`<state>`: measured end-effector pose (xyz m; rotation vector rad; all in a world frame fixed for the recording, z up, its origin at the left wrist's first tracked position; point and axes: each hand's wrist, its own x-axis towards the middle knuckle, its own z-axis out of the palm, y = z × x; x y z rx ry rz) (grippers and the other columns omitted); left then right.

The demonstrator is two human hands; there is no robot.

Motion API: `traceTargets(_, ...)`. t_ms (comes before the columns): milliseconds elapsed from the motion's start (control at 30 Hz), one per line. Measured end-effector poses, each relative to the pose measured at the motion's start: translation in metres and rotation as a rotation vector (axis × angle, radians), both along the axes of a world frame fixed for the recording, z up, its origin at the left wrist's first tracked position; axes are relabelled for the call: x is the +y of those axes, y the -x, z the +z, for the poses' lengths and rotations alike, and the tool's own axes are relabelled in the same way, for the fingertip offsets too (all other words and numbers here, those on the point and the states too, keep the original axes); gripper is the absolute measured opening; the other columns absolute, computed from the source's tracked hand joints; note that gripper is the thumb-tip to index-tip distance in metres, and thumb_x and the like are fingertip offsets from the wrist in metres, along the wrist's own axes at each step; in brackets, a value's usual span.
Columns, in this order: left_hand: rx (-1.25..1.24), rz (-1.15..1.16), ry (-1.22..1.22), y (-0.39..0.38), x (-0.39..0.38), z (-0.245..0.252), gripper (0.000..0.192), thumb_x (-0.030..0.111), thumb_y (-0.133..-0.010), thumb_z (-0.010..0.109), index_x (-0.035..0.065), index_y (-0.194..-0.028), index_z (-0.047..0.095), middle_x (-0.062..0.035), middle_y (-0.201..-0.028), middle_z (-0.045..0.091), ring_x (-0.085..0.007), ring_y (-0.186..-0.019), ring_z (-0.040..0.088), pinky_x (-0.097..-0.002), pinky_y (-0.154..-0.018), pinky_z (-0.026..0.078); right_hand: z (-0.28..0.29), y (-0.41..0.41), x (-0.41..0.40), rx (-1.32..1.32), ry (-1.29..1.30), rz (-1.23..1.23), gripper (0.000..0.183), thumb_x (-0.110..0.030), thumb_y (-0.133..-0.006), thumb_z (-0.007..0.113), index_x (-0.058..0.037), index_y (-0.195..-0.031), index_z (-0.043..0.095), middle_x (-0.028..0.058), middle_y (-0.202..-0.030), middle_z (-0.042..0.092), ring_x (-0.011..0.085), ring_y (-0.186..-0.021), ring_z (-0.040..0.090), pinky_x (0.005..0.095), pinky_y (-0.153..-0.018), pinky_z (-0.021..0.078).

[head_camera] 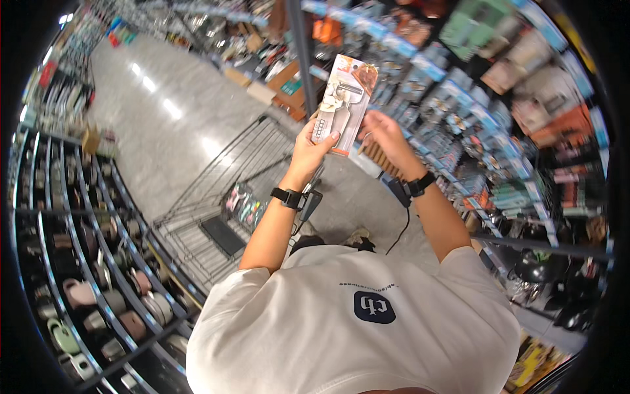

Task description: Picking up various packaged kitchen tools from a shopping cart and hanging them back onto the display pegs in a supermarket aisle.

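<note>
My left hand [310, 145] grips the lower part of a carded vegetable peeler [346, 106], its thumb across the front. The peeler has a wide head and a pale handle, and sits on a printed backing card that bears writing and food pictures. Just right of the card is my right hand [386, 138], blurred, with its fingers loosely bent and nothing seen in them. Whether its fingertips touch the card's edge is unclear. Below my left forearm stands a wire shopping cart [197, 192], in which a pack of small colourful items [244, 204] lies.
Shelving with hanging kitchen tools [453, 118] rises close on my right, pans [541, 266] lower down. On the left, shelves hold pots and kettles [81, 293]. A dark upright post [301, 54] stands beyond my hands, beside cardboard boxes [290, 86]. Grey floor [147, 113] runs down the aisle.
</note>
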<state>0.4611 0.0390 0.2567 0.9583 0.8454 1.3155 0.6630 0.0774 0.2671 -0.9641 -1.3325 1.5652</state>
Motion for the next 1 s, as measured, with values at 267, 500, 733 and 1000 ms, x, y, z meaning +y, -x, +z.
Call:
traceTargets(267, 0.375, -0.171, -0.343, -0.13, 0.024, 0.083, 0.016, 0.015, -0.093, 0.057, 0.0012, -0.1, 0.057, 0.0043, -0.088, 0.056, -0.0046, -0.081, 0.049, -0.02, -0.072, 0.041, 0.088, -0.125, -0.052, -0.079, -0.33, -0.394, 0.017, -0.011, -0.093, 0.054, 0.0025, -0.103, 0.056, -0.0024, -0.081, 0.056, 0.003, -0.07, 0.049, 0.0195, -0.061, 0.0409)
traceTargets(500, 0.253, -0.398, -0.517, -0.207, 0.04, 0.159, 0.015, 0.014, -0.092, 0.057, -0.0003, -0.098, 0.059, 0.0046, -0.08, 0.056, -0.0024, -0.072, 0.047, -0.0183, -0.065, 0.039, 0.147, -0.195, -0.071, -0.167, -0.589, -0.604, 0.016, -0.011, -0.092, 0.056, 0.0035, -0.099, 0.055, -0.0027, -0.078, 0.054, 0.0023, -0.068, 0.046, 0.0209, -0.058, 0.0388)
traceTargets(733, 0.207, -0.424, -0.707, -0.236, 0.059, 0.255, 0.015, 0.014, -0.092, 0.058, 0.0003, -0.098, 0.059, 0.0038, -0.082, 0.058, -0.0028, -0.073, 0.049, -0.0183, -0.066, 0.04, 0.256, -0.214, -0.081, -0.224, -0.634, -0.657, 0.019, -0.014, -0.093, 0.057, 0.0035, -0.099, 0.055, -0.0019, -0.079, 0.056, 0.0016, -0.069, 0.046, 0.0202, -0.057, 0.0381)
traceTargets(1000, 0.264, -0.237, -0.923, -0.258, 0.132, 0.375, 0.02, 0.016, -0.088, 0.061, -0.0035, -0.091, 0.062, 0.0011, -0.071, 0.058, -0.0046, -0.061, 0.049, -0.0215, -0.053, 0.04, 0.386, -0.221, -0.022, -0.445, -0.738, -0.741, 0.022, -0.019, -0.092, 0.057, 0.0024, -0.097, 0.057, -0.0041, -0.066, 0.052, 0.0018, -0.051, 0.041, 0.0196, -0.046, 0.0345)
